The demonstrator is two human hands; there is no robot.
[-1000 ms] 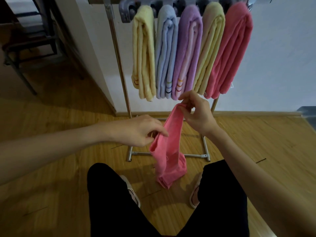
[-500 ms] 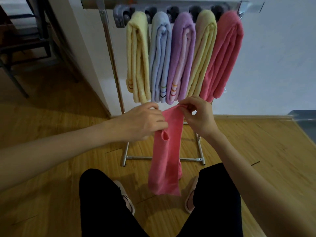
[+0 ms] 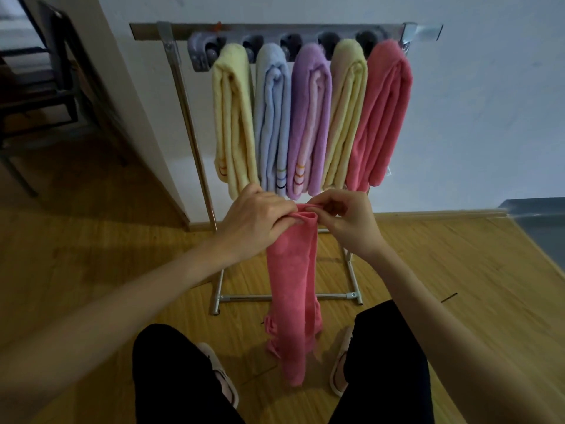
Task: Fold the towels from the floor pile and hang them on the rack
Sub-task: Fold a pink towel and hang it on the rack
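Both hands meet at the top edge of a pink towel (image 3: 292,289), which hangs in a long narrow fold between the person's knees, its lower end bunched just above the wooden floor (image 3: 458,270). The left hand (image 3: 256,221) grips the towel's upper left corner, its fingers (image 3: 286,214) curled over the edge; the right hand (image 3: 348,220) pinches the upper right corner between thumb and forefinger, with the remaining fingers bent loosely. The two hands are almost touching each other. Behind them stands a metal rack (image 3: 189,123) against the pale wall, its base bar lying on the floor behind the held towel. Five folded towels hang side by side on the rack: a yellow towel (image 3: 234,123), a pale blue towel (image 3: 272,117), a purple towel (image 3: 308,117), a second yellow towel (image 3: 345,117) and a second pink towel (image 3: 382,117). The person's dark trousers (image 3: 171,377) and light slippers (image 3: 224,381) show at the bottom.
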